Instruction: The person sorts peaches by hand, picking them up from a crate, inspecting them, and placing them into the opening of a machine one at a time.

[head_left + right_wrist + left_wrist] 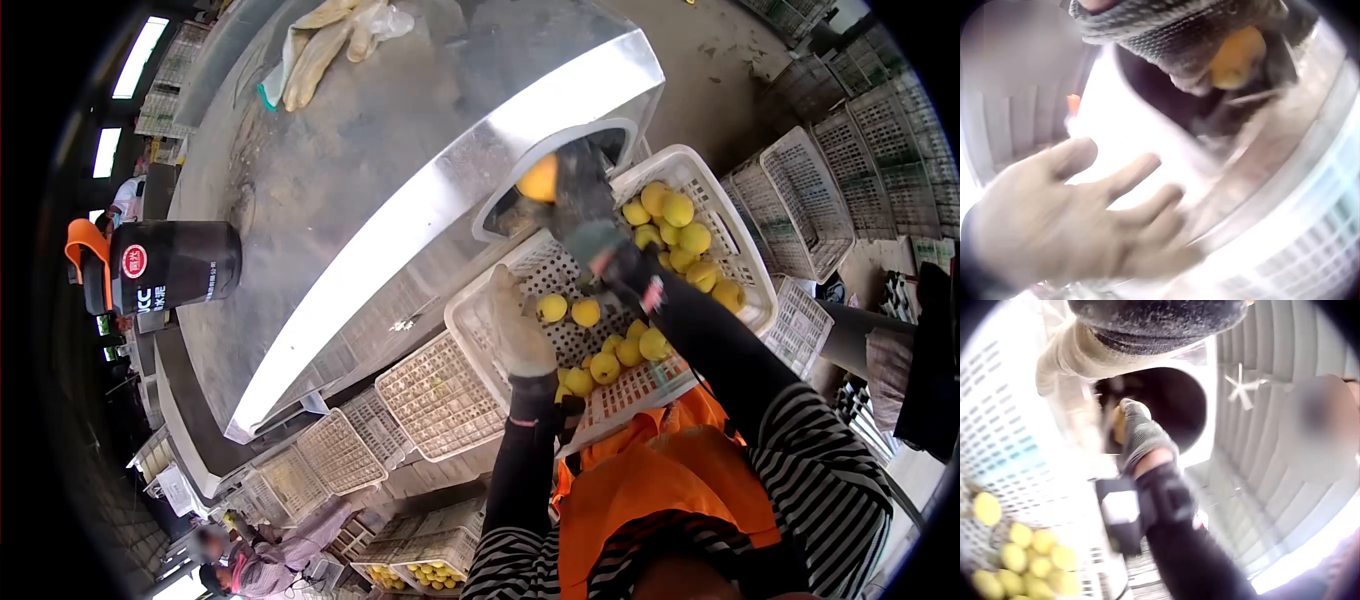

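Note:
My right hand (583, 190), in a dark grey knit glove, grips a round yellow-orange fruit (538, 178) at the round opening (1175, 406) in the metal table's edge. The same fruit (1238, 57) shows beneath the gloved fingers in the right wrist view. My left hand (520, 325), in a cream glove, is over the near-left rim of a white plastic basket (755, 270). Its fingers are spread with nothing in them, and the hand (1079, 219) looks blurred in the right wrist view. Several yellow fruits (680, 210) lie inside the basket.
The curved metal table (380, 130) carries gloves (335, 45) and a large black bottle (175, 262) with an orange handle. Crates (440, 395) line the table's near side, and more crates (800, 200) stand at right. Another person (270, 555) is at lower left.

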Motion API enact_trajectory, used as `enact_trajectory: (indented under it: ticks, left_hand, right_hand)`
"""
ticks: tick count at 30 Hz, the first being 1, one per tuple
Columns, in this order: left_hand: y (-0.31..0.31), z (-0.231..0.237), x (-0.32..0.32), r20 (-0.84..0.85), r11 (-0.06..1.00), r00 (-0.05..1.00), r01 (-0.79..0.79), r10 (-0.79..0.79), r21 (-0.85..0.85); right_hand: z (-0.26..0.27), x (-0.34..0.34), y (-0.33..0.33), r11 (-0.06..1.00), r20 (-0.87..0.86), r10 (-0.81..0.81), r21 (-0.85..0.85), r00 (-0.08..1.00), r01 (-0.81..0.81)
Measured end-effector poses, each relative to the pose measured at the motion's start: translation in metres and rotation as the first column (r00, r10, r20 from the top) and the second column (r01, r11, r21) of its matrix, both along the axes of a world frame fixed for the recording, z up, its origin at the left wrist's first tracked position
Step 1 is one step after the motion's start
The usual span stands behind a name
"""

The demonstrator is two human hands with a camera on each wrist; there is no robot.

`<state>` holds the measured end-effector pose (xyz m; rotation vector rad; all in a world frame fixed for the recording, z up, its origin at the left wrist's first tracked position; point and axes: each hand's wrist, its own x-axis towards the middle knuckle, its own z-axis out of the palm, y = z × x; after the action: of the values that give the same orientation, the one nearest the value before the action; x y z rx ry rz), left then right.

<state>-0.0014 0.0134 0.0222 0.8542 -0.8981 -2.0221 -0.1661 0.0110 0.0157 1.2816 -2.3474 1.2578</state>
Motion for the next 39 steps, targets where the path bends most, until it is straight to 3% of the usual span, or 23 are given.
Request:
enact_trajectory:
  ticks: [1, 2, 5, 6, 8, 10, 13, 16, 18, 19, 20, 21, 22, 23, 24, 25, 26, 27, 28, 30, 32, 37, 39]
  left_hand:
    - [-0.006, -0.045, 0.008, 0.387, 0.958, 0.922, 0.110, 0.002, -0.267]
    - [-0.015, -0.098, 0.017, 0.690, 0.837, 0.715, 0.306, 0.113, -0.454]
    - [-0.014, -0.318, 0.059, 0.986, 0.570, 0.094, 0.806, 0.137, -0.156]
    - [-0.008, -0.330, 0.052, 0.986, 0.575, 0.105, 0.802, 0.128, -0.160]
    - [0.013, -0.351, 0.045, 0.991, 0.528, 0.047, 0.842, 0.124, -0.106]
    - [0.019, -0.370, 0.038, 0.992, 0.574, 0.029, 0.813, 0.126, -0.096]
    - [0.011, -0.368, 0.020, 0.986, 0.658, -0.022, 0.747, 0.168, -0.096]
    - [0.004, -0.285, 0.012, 0.982, 0.886, 0.104, 0.423, 0.159, -0.188]
    - [0.004, -0.268, 0.019, 0.585, 0.990, 0.804, 0.029, -0.105, 0.139]
    - [0.014, -0.253, 0.025, 0.690, 0.789, 0.724, 0.419, 0.010, -0.450]
    - [0.017, -0.231, 0.022, 0.682, 0.788, 0.732, 0.413, 0.011, -0.457]
    - [0.018, -0.201, 0.017, 0.358, 0.982, 0.926, 0.164, -0.119, -0.098]
    - [0.020, -0.171, 0.014, -0.029, 0.931, 0.998, 0.058, -0.051, 0.361]
    - [0.021, -0.144, 0.013, -0.042, 0.935, 0.998, 0.067, -0.056, 0.348]
    - [0.022, -0.118, 0.011, 0.328, 0.933, 0.931, 0.253, -0.162, -0.257]
    - [0.023, -0.090, 0.010, 0.641, 0.532, 0.767, 0.539, 0.011, -0.653]
    - [0.025, -0.059, 0.009, 0.629, 0.512, 0.777, 0.534, 0.016, -0.672]
    - [0.026, -0.028, 0.006, 0.298, 0.880, 0.938, 0.286, -0.176, -0.380]
    - [0.026, -0.009, 0.007, -0.115, 0.980, 0.983, 0.155, -0.141, 0.122]
    - [0.022, -0.005, 0.013, -0.136, 0.983, 0.977, 0.174, -0.164, 0.064]
    - [0.011, -0.006, 0.012, -0.293, 0.887, 0.951, 0.213, -0.093, 0.409]
    - [-0.008, -0.023, -0.007, -0.326, 0.812, 0.936, 0.289, -0.129, 0.507]
    - [-0.004, -0.023, 0.000, -0.391, 0.785, 0.905, 0.363, -0.168, 0.502]
  right_hand:
    - [-0.016, -0.007, -0.017, 0.984, 0.210, -0.036, 0.178, 0.977, -0.002]
    - [-0.013, -0.009, -0.020, 0.972, -0.237, -0.133, 0.159, 0.962, 0.174]
    - [0.001, -0.009, 0.025, 0.978, -0.354, -0.088, -0.206, 0.931, 0.014]
    - [-0.025, -0.007, 0.043, 0.939, -0.214, -0.010, -0.337, 0.977, -0.064]
    - [-0.071, 0.007, 0.094, 0.992, 0.183, 0.115, 0.033, 0.976, -0.123]
    - [-0.160, 0.008, 0.107, 0.964, -0.422, 0.140, 0.266, 0.896, -0.026]
    - [-0.255, -0.004, 0.077, 0.574, 0.148, 0.167, 0.789, 0.975, -0.218]
    - [-0.285, -0.006, 0.061, 0.549, 0.544, 0.012, 0.698, 0.839, -0.460]
    - [-0.268, 0.000, 0.070, 0.806, 0.868, 0.014, 0.284, 0.496, -0.520]
    - [-0.250, 0.007, 0.074, 0.888, 0.951, 0.083, 0.064, 0.297, -0.455]
    - [-0.217, 0.011, 0.075, 0.888, 0.948, 0.086, 0.067, 0.307, -0.455]
    - [-0.159, 0.025, 0.082, 0.901, 0.791, 0.148, 0.140, 0.593, -0.411]
    - [-0.113, 0.035, 0.089, 0.920, 0.546, 0.190, 0.192, 0.816, -0.343]
    - [-0.092, 0.039, 0.095, 0.924, 0.532, 0.194, 0.184, 0.824, -0.336]
    - [-0.074, 0.039, 0.099, 0.955, 0.358, 0.216, 0.115, 0.908, -0.272]
    - [-0.054, 0.040, 0.104, 0.976, 0.172, 0.206, 0.032, 0.963, -0.215]
    - [-0.028, 0.042, 0.109, 0.979, 0.153, 0.200, 0.015, 0.968, -0.204]
    - [0.000, 0.043, 0.114, 0.975, 0.188, 0.214, 0.025, 0.958, -0.223]
    - [0.019, 0.044, 0.117, 0.968, 0.222, 0.234, 0.034, 0.947, -0.247]
    - [0.030, 0.040, 0.111, 0.968, 0.206, 0.248, -0.029, 0.947, -0.248]
    - [0.018, 0.021, 0.071, 0.989, -0.257, 0.052, -0.120, 0.965, -0.085]
    - [0.025, -0.010, -0.007, 0.819, -0.161, -0.062, 0.556, 0.985, 0.143]
    - [0.046, 0.005, 0.046, 0.969, -0.167, 0.112, 0.237, 0.980, -0.070]
